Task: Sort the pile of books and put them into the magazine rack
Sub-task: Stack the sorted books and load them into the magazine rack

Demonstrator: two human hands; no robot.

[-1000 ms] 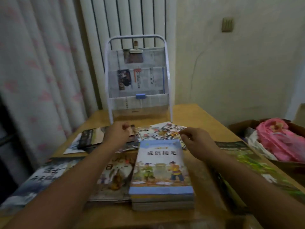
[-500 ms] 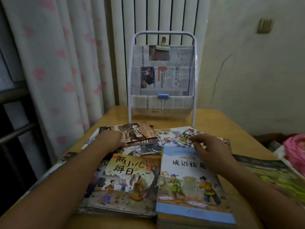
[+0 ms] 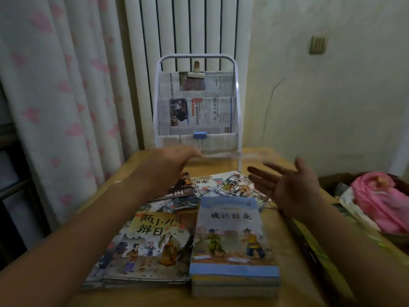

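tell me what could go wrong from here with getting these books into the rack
The left hand holds a thin book by one end, blurred; it could flop or slip before reaching the magazine rack. The rack's pockets already hold newspapers, so the book may snag on them. The open right hand hovers over the blue-covered stack and could knock it.

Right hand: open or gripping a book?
Open: the right hand has fingers spread and straight, raised above the books, holding nothing.
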